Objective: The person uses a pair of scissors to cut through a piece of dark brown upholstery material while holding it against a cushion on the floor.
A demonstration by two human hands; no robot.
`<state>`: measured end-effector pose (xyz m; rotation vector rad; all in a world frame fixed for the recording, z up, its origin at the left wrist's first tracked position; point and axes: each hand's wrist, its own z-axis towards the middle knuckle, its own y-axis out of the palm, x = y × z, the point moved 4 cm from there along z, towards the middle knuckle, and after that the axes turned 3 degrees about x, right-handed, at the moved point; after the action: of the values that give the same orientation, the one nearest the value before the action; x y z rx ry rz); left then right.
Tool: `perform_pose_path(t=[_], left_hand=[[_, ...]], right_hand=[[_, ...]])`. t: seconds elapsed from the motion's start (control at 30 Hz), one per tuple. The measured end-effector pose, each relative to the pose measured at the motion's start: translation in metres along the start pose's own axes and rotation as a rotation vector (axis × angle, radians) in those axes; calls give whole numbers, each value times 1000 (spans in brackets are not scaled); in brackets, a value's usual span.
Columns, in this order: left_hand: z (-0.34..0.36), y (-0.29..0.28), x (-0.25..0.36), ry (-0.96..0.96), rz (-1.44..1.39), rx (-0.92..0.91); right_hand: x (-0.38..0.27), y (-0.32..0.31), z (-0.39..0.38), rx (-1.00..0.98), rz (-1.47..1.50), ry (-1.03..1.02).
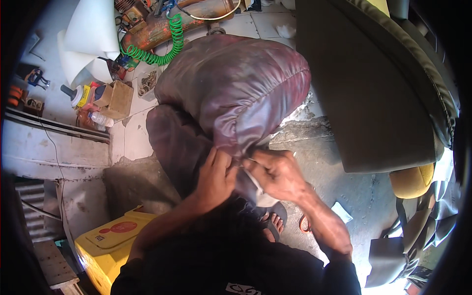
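Note:
A large, stuffed maroon-brown leather cushion (216,73) with a puckered seam lies before me, its narrow corner toward my body. My left hand (215,177) is closed, pinching the cover's gathered edge at this near corner. Close beside it, my right hand (278,174) has its fingers bent and pressed together against the same edge. What those right fingertips hold is too small and blurred to name. A pale strip of material (260,189) hangs below the right hand. Darker folds of the same leather (174,147) sit at the left under the cushion.
At the right stands a big dark upholstered panel (383,88). A yellow box (118,241) is at lower left. Beyond the cushion lie a rusty cylinder (196,17) and a coiled green hose (172,44). A wooden box (117,100) and plastic bottle (101,119) are at left.

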<state>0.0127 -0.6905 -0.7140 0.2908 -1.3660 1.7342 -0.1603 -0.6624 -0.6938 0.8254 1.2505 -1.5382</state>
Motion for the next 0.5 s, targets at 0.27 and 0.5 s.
perform_pose_path(t=[0.27,0.5], left_hand=[[32,-28,12,215,-37,-691],[54,-55,20,219,-58,-895]], right_hand=[[28,-33,-78,30,38,345],[45,-69,-121,125,144,472]])
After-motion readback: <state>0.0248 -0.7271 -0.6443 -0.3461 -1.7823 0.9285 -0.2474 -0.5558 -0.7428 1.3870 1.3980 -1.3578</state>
